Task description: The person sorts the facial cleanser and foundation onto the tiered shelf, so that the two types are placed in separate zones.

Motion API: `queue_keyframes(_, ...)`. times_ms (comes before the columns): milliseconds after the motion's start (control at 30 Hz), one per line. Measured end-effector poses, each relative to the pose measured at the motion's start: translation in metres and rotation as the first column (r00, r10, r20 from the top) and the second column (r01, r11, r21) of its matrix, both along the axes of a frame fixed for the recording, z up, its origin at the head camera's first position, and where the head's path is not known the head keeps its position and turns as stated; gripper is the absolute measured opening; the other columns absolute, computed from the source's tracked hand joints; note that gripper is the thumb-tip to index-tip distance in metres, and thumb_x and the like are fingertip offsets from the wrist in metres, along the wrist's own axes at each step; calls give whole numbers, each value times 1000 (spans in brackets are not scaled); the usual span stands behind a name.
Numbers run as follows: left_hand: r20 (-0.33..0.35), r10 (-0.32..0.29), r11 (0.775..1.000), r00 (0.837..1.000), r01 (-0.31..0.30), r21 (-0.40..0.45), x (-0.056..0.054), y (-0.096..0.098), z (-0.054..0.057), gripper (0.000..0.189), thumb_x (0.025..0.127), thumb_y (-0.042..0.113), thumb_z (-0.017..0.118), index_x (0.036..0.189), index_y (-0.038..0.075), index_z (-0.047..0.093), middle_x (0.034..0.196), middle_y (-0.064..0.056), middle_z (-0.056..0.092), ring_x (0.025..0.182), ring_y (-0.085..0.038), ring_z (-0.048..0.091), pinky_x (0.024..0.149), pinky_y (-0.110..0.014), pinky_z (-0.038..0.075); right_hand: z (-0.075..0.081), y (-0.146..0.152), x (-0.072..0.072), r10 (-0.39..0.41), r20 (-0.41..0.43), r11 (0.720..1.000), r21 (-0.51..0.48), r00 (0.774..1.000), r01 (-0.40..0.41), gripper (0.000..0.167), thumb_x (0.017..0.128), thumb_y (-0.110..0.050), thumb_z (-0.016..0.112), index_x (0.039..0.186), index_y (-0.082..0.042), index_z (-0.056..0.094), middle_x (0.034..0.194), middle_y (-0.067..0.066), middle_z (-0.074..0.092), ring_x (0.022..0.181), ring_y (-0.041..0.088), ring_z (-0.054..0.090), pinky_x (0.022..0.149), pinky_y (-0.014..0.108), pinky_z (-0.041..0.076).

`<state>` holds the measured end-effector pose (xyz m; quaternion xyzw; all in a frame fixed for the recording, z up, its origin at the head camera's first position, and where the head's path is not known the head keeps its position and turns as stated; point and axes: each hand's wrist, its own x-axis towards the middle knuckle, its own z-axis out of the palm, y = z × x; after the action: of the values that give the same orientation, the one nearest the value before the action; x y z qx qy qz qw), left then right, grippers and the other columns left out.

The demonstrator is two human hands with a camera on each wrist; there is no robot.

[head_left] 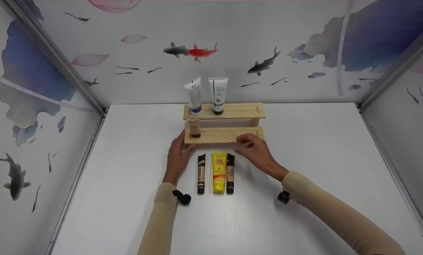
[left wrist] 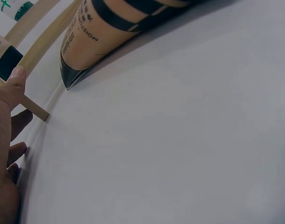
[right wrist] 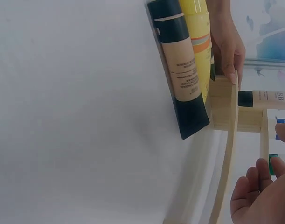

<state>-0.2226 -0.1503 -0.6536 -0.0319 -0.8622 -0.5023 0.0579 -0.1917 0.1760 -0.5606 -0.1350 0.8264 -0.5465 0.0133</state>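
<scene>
A two-step wooden rack [head_left: 218, 136] stands toward the back of the table. At its left end my left hand [head_left: 178, 156] grips the front step, the thumb [left wrist: 19, 74] against the board's edge. My right hand [head_left: 255, 153] is by the front step's right part, fingers loosely bent around nothing. A small beige BB tube [head_left: 195, 128] stands cap down on the front step, at the left. Upright on the back step are a white tube with a blue cap [head_left: 194, 96] and a white tube with a green cap [head_left: 218, 95].
In front of the rack, a yellow tube [head_left: 218, 173] lies on the white table [head_left: 133, 141] beside a black-and-beige tube [head_left: 230, 173]. Another black-and-beige tube [head_left: 201, 173] lies to their left. Printed panels [head_left: 144, 81] enclose the table at the back and sides.
</scene>
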Motion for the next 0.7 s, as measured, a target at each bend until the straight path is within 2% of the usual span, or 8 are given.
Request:
queue_keyframes(267, -10, -1, 1000, 1000, 1, 23, 1, 0, -1, 89, 103, 67, 66, 175, 24, 34, 173, -3, 44, 160, -25, 40, 134, -48, 30, -12, 0, 5, 13, 17, 999, 34, 1000, -13, 38, 104, -21, 81, 134, 1, 71, 132, 17, 72, 121, 36, 66, 101, 50, 56)
queue_keyframes(500, -1, 2, 1000, 1000, -2, 21, 3, 1, 1, 89, 103, 67, 66, 175, 29, 32, 175, 0, 41, 161, -23, 38, 134, -47, 29, -21, 1, 7, 25, 19, 999, 32, 1000, -25, 40, 104, -22, 81, 133, 2, 71, 130, 20, 72, 121, 40, 66, 100, 51, 57)
queue_keyframes(700, -4, 4, 1000, 1000, -4, 21, 3, 1, 1, 88, 103, 68, 66, 175, 29, 33, 175, -1, 42, 161, -24, 39, 134, -48, 29, -29, 2, 7, 25, 33, 998, 51, 999, -27, 39, 103, -22, 82, 134, 1, 73, 129, 18, 73, 119, 32, 67, 101, 51, 58)
